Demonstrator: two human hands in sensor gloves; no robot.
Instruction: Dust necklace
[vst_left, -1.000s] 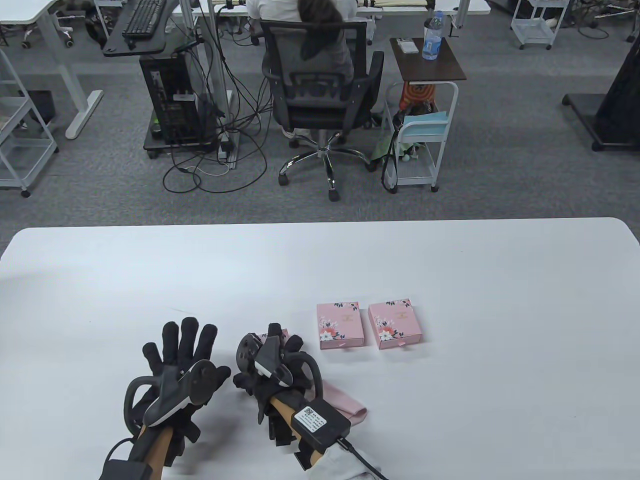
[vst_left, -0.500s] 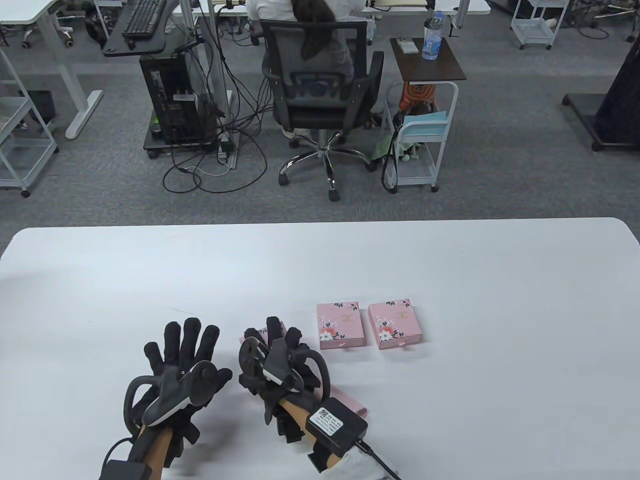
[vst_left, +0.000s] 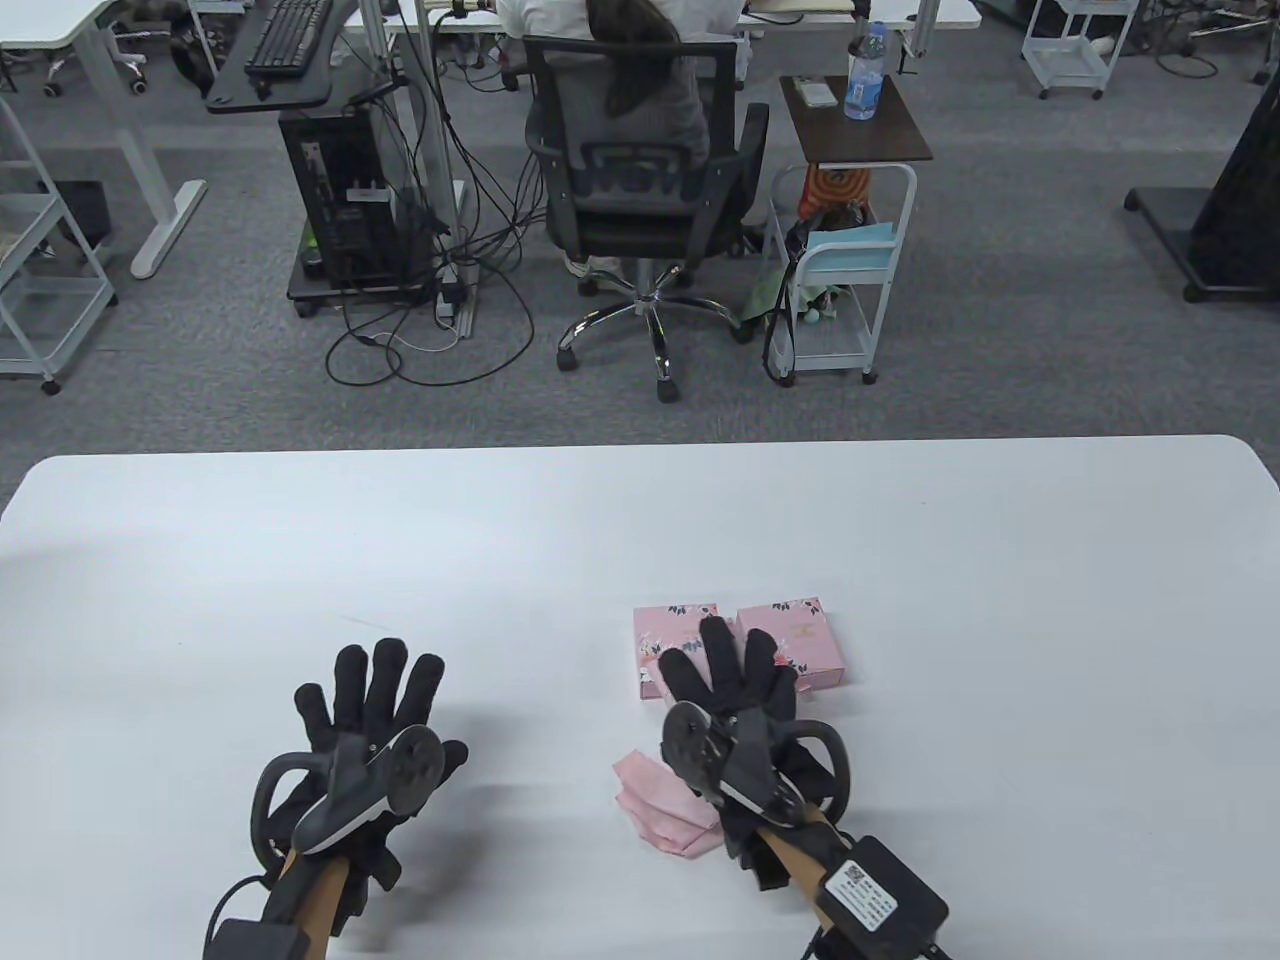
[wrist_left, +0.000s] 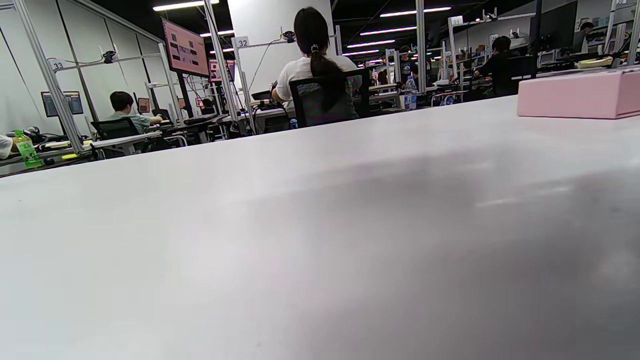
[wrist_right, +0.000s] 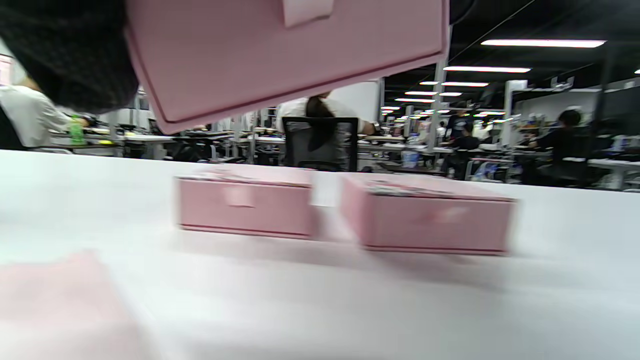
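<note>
White bench (vst_left: 900, 520): right hand (vst_left: 735, 690) is carrying a light stiff pink box (wrist_right: 280, 55), gripping its edges; left hand (vst_left: 365, 715) is resting spread at 8 o'clock.

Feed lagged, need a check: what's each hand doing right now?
Left hand: open, fingers spread, holding nothing.
Right hand: holds a third pink box raised above the table.

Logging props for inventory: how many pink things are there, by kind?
Pink boxes: 3, being left box and right box on the table, and held box in the right hand
Pink cloth: 1
Total: 4
</note>
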